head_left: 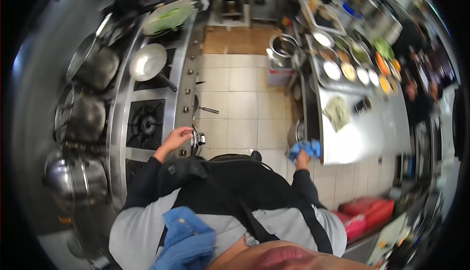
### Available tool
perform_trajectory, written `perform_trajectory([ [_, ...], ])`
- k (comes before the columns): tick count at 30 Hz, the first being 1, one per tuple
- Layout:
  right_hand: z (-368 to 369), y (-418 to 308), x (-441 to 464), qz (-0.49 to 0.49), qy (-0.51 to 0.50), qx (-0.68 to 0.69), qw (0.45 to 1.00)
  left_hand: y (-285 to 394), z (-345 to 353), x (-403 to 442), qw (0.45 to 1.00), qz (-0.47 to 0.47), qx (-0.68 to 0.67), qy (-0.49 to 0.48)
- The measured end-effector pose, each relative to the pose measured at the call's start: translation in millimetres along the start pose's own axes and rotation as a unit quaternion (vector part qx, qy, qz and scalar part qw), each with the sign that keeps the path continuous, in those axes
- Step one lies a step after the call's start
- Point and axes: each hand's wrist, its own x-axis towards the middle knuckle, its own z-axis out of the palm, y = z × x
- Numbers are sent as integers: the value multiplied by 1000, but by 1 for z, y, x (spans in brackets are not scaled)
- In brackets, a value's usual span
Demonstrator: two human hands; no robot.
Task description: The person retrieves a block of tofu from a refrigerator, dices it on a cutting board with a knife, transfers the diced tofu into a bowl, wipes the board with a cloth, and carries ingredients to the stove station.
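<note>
My left hand (177, 139) hovers by the front edge of the stove (182, 81), its fingers loosely bent and slightly apart, with nothing visible in them. Just beyond its fingertips is a shiny round metal pot (197, 141), partly hidden by the hand and the stove edge. On the right, my right hand (302, 160) grips a bunched blue cloth (306, 148) at the near left corner of the steel worktable (360, 137). A light wok (148, 62) with a dark handle rests on the stove, and a bare burner (146, 124) lies nearer to me.
Ingredient bowls stand in a tray (338, 81) on the worktable, near a crumpled greenish cloth (337, 113). A pot (284, 45) stands beyond it. A pan handle (209, 110) juts into the tiled aisle (242, 104). Large pots (85, 118) line the left wall.
</note>
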Motion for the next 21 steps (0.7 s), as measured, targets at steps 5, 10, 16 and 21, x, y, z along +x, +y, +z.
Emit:
perform_trajectory([
  [5,-26,-54,-36,73,52,-221,971,-1,18,57,990,-83,-46,104],
  [10,21,-83,-13,9,-4,-410,912,61,-19,167,990,41,-26,134],
  [16,179,-173,51,-28,-61,-437,897,202,-113,378,944,268,4,192],
  [21,309,-252,104,-76,-98,-421,898,318,-223,593,930,323,152,84],
])
